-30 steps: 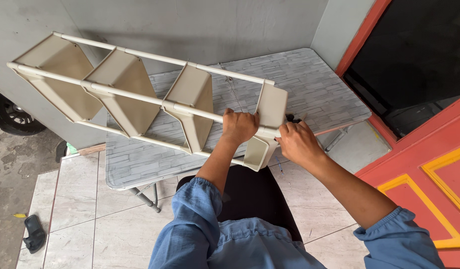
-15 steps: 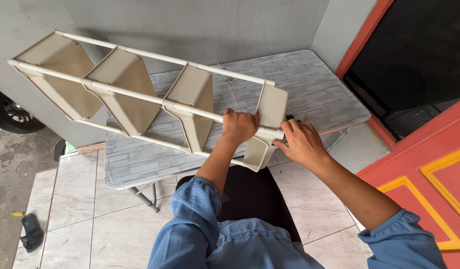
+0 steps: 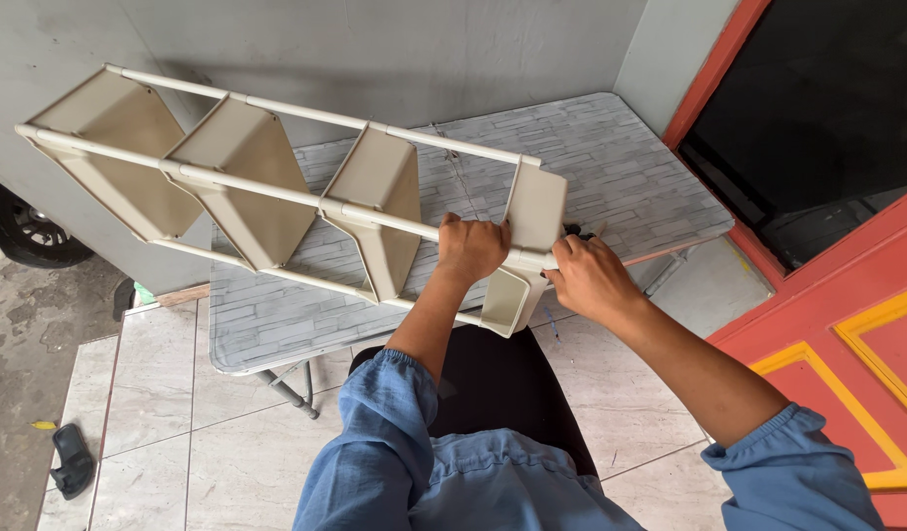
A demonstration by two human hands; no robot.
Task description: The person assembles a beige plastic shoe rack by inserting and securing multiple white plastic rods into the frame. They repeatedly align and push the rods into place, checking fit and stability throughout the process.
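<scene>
Head view: my left hand [image 3: 470, 248] is closed around a white tube of the cream plastic four-tier shelf rack [image 3: 276, 187], just beside its end tray. My right hand [image 3: 589, 278] curls at that tube's tip; what it pinches I cannot tell. Both forearms reach forward, sleeves pushed up. That rack lies tilted over the grey brick-patterned folding table [image 3: 630, 177], on pale floor tiles [image 3: 139, 393] beside a red door frame [image 3: 847, 324].

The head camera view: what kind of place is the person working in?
Probably a porch or entry outside a house. A red door frame with yellow trim stands beside pale floor tiles, a dark vehicle tyre rests on bare concrete, and a small folding table with a grey brick-pattern top stands against a plain grey wall.
</scene>
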